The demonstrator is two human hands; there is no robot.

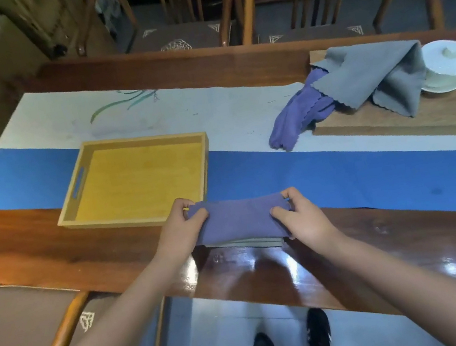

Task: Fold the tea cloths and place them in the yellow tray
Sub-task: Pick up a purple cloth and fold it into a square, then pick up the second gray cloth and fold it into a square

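Hands grip a folded purple cloth (239,221) at centre frame: the left hand (180,230) pinches its left end, the right hand (301,217) its right. Just upper left sits the yellow tray (133,178); more cloths (357,86) lie heaped at upper right.

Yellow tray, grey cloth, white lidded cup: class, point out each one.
yellow tray (142,175): head view, bare floor.
grey cloth (371,74): head view, middle of its top fold.
white lidded cup (452,60): head view, lid.

Glossy dark wooden table (268,269) reflects light; matt blue-and-white cloth runner (374,177); smooth yellow wooden tray (129,141); soft purple tea cloth (241,219).
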